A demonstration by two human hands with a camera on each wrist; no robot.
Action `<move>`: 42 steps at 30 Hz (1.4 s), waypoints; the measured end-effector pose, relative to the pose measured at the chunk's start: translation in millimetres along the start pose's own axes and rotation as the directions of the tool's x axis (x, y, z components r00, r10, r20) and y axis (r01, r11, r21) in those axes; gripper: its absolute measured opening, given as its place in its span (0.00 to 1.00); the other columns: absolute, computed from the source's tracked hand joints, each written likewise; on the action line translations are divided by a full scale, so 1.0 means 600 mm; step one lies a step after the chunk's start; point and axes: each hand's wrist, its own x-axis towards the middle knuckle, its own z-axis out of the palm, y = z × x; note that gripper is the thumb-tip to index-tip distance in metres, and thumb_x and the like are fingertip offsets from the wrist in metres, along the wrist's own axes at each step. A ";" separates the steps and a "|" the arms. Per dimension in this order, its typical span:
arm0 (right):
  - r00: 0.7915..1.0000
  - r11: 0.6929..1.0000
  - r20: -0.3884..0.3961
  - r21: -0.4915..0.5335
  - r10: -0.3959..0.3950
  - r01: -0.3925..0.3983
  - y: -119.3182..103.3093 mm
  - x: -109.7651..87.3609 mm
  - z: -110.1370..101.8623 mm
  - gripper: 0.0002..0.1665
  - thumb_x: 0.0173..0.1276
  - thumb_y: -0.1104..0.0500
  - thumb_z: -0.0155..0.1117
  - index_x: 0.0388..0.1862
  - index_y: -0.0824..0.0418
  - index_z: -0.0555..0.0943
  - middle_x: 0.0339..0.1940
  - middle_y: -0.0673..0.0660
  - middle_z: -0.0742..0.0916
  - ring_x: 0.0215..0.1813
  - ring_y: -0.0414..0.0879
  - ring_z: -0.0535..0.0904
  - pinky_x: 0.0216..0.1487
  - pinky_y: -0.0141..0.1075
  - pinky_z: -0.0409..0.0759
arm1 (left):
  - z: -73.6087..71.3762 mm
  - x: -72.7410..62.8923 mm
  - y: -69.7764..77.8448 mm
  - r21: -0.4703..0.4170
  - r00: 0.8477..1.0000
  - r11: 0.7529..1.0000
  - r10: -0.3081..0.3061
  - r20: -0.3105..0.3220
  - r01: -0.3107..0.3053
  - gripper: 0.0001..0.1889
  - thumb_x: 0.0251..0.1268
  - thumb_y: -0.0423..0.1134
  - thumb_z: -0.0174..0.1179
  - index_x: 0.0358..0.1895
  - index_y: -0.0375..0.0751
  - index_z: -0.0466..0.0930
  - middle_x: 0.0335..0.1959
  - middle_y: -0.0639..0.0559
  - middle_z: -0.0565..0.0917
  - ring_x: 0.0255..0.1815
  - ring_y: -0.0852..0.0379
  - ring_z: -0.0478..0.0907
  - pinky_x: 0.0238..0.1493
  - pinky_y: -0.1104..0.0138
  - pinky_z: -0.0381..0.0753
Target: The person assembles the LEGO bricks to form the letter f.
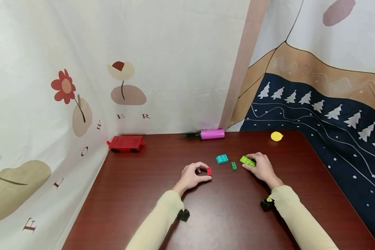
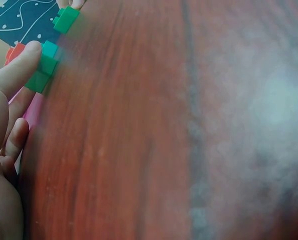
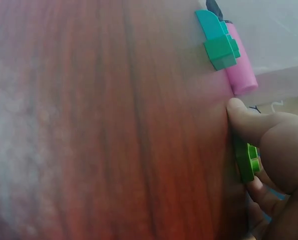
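Observation:
Thumb and fingers of my left hand (image 1: 190, 177) pinch a small red toy building brick (image 1: 209, 171) by its ends, low over the dark wooden table (image 1: 150, 208). In the left wrist view the thumb covers part of that red brick (image 2: 15, 53). To the right, my right hand (image 1: 261, 167) holds a lime green brick (image 1: 247, 160) between thumb and fingers, its studs visible (image 3: 246, 160) in the right wrist view. Between the hands lie a small green brick (image 1: 234, 166) and a turquoise brick with a curved side (image 1: 222, 159).
Along the back edge stand a red toy wagon (image 1: 125, 143) at left and a pink cylinder with a dark thin end (image 1: 212, 134) in the middle. A yellow lemon (image 1: 276, 136) lies at the back right. Printed curtains (image 1: 175, 69) hang behind the table.

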 end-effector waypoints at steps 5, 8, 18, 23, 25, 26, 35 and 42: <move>1.000 1.000 -0.011 0.000 -0.006 0.006 -0.002 0.000 0.001 0.27 0.68 0.54 0.77 0.60 0.68 0.84 0.56 0.70 0.84 0.57 0.67 0.76 0.57 0.61 0.74 | 0.000 0.001 -0.002 0.002 1.000 1.000 0.001 -0.006 -0.001 0.17 0.55 0.55 0.81 0.47 0.69 0.87 0.42 0.75 0.86 0.41 0.65 0.76 0.47 0.63 0.71; 1.000 1.000 -0.021 0.016 -0.009 0.009 -0.001 0.000 0.000 0.26 0.70 0.56 0.75 0.60 0.70 0.84 0.56 0.71 0.84 0.56 0.67 0.77 0.58 0.61 0.74 | 0.000 0.001 -0.002 0.000 1.000 1.000 0.005 -0.010 -0.005 0.17 0.54 0.56 0.81 0.47 0.70 0.87 0.42 0.75 0.86 0.41 0.65 0.76 0.47 0.63 0.71; 0.993 0.993 -0.101 0.098 -0.057 0.067 -0.015 0.004 -0.013 0.24 0.69 0.60 0.76 0.60 0.70 0.84 0.55 0.70 0.85 0.56 0.64 0.80 0.59 0.61 0.76 | 0.000 -0.001 0.000 0.002 1.000 1.000 0.014 -0.019 -0.014 0.17 0.54 0.56 0.81 0.47 0.69 0.87 0.41 0.74 0.87 0.40 0.65 0.76 0.46 0.64 0.71; 0.988 0.988 -0.125 0.111 -0.091 0.105 -0.033 0.008 -0.016 0.24 0.69 0.58 0.77 0.59 0.68 0.85 0.55 0.68 0.85 0.55 0.62 0.81 0.58 0.59 0.77 | -0.001 0.001 0.001 0.007 1.000 1.000 0.003 -0.007 -0.003 0.17 0.54 0.55 0.81 0.47 0.69 0.87 0.42 0.75 0.87 0.40 0.65 0.76 0.46 0.64 0.71; 0.986 0.985 -0.131 0.126 -0.104 0.121 -0.042 0.008 -0.017 0.23 0.69 0.58 0.77 0.59 0.67 0.85 0.55 0.67 0.86 0.54 0.60 0.81 0.57 0.58 0.78 | -0.001 0.001 0.002 0.004 1.000 1.000 0.002 -0.005 -0.002 0.17 0.54 0.55 0.81 0.47 0.69 0.87 0.42 0.74 0.87 0.41 0.64 0.76 0.46 0.64 0.71; 0.985 0.983 -0.134 0.133 -0.111 0.129 -0.046 0.008 -0.017 0.23 0.68 0.58 0.77 0.59 0.66 0.85 0.54 0.66 0.86 0.53 0.60 0.81 0.56 0.57 0.78 | -0.001 0.001 0.002 0.004 1.000 1.000 0.001 -0.005 -0.001 0.17 0.54 0.55 0.81 0.47 0.69 0.87 0.42 0.74 0.87 0.41 0.64 0.76 0.46 0.64 0.71; 0.976 0.964 -0.120 0.172 -0.182 0.201 -0.093 0.004 -0.006 0.23 0.68 0.56 0.78 0.60 0.61 0.87 0.52 0.59 0.87 0.51 0.52 0.82 0.51 0.49 0.81 | 0.002 0.001 -0.003 -0.002 1.000 1.000 -0.006 -0.010 0.006 0.17 0.55 0.57 0.80 0.47 0.70 0.87 0.42 0.75 0.87 0.40 0.64 0.75 0.46 0.63 0.71; 0.971 0.949 -0.058 0.206 -0.233 0.239 -0.136 0.001 0.006 0.24 0.68 0.55 0.78 0.61 0.59 0.87 0.52 0.55 0.87 0.46 0.47 0.79 0.42 0.39 0.79 | -0.001 0.003 0.000 -0.011 1.000 1.000 -0.006 -0.004 0.005 0.17 0.56 0.56 0.80 0.48 0.69 0.88 0.43 0.74 0.87 0.41 0.64 0.76 0.46 0.64 0.73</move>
